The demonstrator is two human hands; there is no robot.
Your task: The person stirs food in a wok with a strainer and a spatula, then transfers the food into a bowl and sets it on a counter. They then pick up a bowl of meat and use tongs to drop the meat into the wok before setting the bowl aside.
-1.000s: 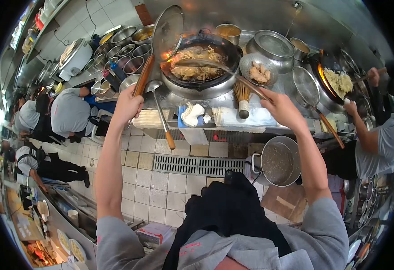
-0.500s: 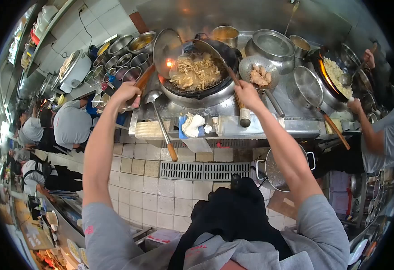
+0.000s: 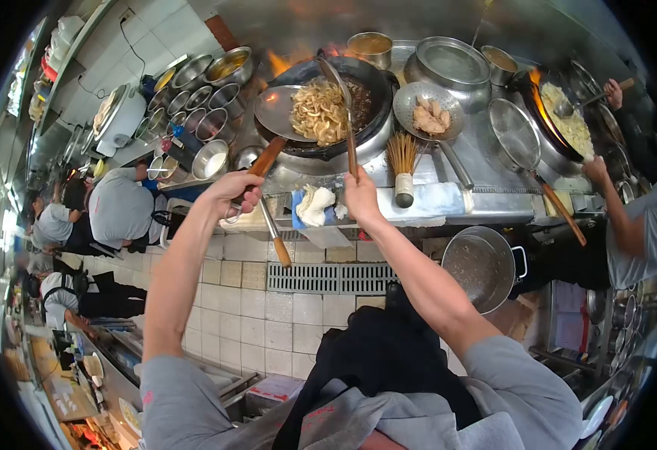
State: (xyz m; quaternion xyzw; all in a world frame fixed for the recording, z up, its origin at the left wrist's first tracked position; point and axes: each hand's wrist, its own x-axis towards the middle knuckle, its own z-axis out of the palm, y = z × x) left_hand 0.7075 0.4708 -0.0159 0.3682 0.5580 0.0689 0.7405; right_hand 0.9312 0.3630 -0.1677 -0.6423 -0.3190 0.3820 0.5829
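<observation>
The food (image 3: 318, 114), a pale brown heap in the upper middle of the frame, lies up and to the right of the left hand (image 3: 236, 192) and up and slightly to the left of the right hand (image 3: 362, 196); in this view the right hand is the nearer one. The heap is a little taller than it is wide, sitting over the right part of the skimmer (image 3: 274, 116), with the ladle (image 3: 351, 139) close along its right side. The left hand is closed on the skimmer's wooden handle, fingers curled round its lower end, and that handle slants from the hand up and rightward to the round plate. The right hand is closed round the ladle's handle, its fingertips partly hidden; the ladle's long axis runs nearly straight up the frame, tipping left at the top, where its head reaches the far side of the wok (image 3: 379, 94). So the two tools come at the heap from different sides, the skimmer from the left and the ladle from below along the right. Whether the ladle presses on the food or only passes over its edge, I cannot tell. Flame (image 3: 278, 63) shows beyond the wok's upper left rim.
</observation>
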